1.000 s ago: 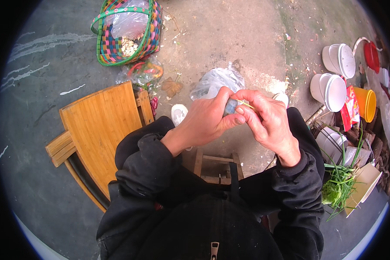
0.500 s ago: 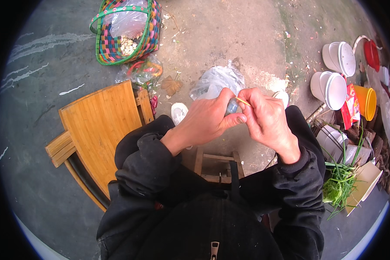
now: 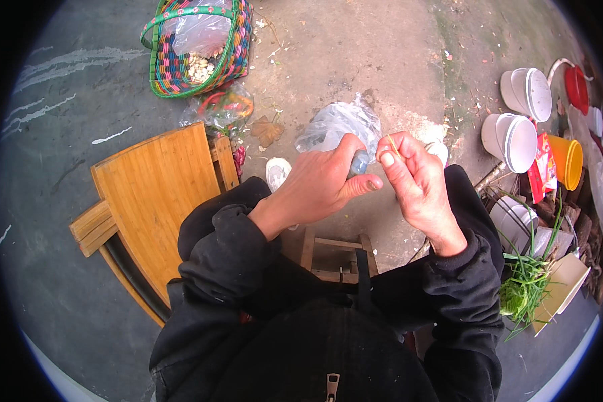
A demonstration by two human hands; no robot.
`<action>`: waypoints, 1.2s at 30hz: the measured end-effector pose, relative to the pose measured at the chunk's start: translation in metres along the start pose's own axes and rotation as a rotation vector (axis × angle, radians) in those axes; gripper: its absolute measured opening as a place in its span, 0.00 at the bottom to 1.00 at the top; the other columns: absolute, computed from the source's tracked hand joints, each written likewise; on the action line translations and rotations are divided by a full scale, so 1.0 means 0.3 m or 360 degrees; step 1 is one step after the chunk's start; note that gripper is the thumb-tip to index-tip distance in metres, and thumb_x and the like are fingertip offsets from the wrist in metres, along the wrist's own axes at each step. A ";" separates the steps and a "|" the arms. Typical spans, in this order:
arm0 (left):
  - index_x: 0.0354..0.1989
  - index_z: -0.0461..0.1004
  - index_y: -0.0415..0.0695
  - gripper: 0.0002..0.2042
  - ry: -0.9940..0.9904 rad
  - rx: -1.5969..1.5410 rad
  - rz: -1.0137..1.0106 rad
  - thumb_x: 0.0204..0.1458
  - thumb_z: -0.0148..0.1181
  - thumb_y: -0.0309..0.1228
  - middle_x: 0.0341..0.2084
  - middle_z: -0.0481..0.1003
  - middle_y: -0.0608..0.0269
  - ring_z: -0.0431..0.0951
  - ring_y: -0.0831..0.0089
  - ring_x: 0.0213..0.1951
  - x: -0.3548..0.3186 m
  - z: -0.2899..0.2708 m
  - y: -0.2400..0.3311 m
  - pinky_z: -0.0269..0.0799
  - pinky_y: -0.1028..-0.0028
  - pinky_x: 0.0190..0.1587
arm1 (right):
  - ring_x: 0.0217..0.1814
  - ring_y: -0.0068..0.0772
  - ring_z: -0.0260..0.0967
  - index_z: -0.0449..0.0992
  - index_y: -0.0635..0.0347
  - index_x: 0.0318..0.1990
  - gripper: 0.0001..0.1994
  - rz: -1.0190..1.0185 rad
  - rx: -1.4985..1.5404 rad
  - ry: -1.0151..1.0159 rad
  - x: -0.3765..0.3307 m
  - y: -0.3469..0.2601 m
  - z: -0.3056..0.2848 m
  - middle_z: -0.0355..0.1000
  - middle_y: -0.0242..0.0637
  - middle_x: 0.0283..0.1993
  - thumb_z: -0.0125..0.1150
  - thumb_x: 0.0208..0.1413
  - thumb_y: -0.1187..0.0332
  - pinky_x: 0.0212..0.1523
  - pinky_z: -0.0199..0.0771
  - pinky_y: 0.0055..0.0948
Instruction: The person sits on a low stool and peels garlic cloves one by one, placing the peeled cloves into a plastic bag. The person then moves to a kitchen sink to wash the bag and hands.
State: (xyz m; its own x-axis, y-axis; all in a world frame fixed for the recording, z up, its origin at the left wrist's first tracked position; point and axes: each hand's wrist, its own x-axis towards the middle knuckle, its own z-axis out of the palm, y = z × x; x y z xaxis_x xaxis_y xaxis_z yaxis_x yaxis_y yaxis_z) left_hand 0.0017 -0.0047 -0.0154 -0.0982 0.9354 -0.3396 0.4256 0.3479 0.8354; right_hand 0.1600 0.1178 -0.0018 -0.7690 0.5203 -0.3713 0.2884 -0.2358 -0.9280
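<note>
My left hand point(image 3: 318, 181) is closed round a small bluish-grey, shiny piece point(image 3: 359, 163), its kind unclear; most of it is hidden by the fingers. A thin yellow strand point(image 3: 392, 145), perhaps a rubber band, is pinched between the thumb and fingers of my right hand point(image 3: 419, 184). A narrow gap separates the two hands. Just beyond my left hand lies a crumpled clear plastic bag point(image 3: 342, 125). Whether the bluish piece joins that bag cannot be made out.
A wooden chair point(image 3: 161, 201) stands at my left, with a woven multicoloured basket point(image 3: 238, 57) beyond it. White buckets point(image 3: 521, 144), a yellow bucket point(image 3: 566, 161) and green leafy vegetables point(image 3: 519, 295) are on the right. Between my legs is a small wooden stool point(image 3: 335, 243).
My right hand has drawn away to the right from my left hand, with the yellow strand in its fingers. The left hand has barely moved, and more of the bluish piece shows.
</note>
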 end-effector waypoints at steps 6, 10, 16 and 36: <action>0.49 0.63 0.41 0.27 0.0133 0.0078 0.0093 0.57 0.57 0.54 0.23 0.75 0.49 0.77 0.43 0.30 0.005 0.001 0.001 0.69 0.56 0.30 | 0.27 0.21 0.65 0.73 0.62 0.43 0.07 -0.0032 -0.0340 -0.0040 0.000 -0.056 -0.035 0.69 0.32 0.25 0.54 0.67 0.68 0.29 0.65 0.24; 0.47 0.63 0.40 0.31 0.0227 0.0157 0.0150 0.55 0.56 0.59 0.21 0.74 0.49 0.78 0.45 0.29 0.004 -0.008 0.000 0.69 0.57 0.29 | 0.26 0.30 0.64 0.72 0.61 0.41 0.06 -0.0061 -0.0601 -0.0234 -0.003 -0.070 -0.055 0.68 0.33 0.26 0.53 0.66 0.68 0.29 0.65 0.28; 0.47 0.63 0.40 0.32 0.0241 0.0224 0.0174 0.53 0.57 0.60 0.21 0.75 0.50 0.78 0.47 0.29 0.009 -0.014 0.005 0.70 0.57 0.29 | 0.26 0.56 0.71 0.72 0.58 0.41 0.04 -0.0356 -0.0795 -0.0245 0.006 -0.026 -0.042 0.71 0.46 0.23 0.56 0.60 0.70 0.26 0.70 0.42; 0.49 0.65 0.43 0.26 0.0104 0.0173 0.0081 0.56 0.61 0.51 0.25 0.76 0.49 0.77 0.45 0.32 0.001 -0.002 0.004 0.69 0.57 0.31 | 0.28 0.27 0.69 0.74 0.65 0.40 0.07 -0.0312 -0.0531 -0.0192 -0.008 -0.007 -0.005 0.72 0.36 0.30 0.51 0.68 0.71 0.32 0.68 0.25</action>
State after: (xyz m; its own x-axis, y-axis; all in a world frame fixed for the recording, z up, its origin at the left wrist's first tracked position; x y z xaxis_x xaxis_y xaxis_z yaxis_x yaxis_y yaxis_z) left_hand 0.0017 -0.0041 -0.0142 -0.1307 0.9550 -0.2663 0.5259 0.2945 0.7979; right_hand 0.1620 0.1183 0.0009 -0.8836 0.4241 -0.1985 0.2837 0.1476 -0.9475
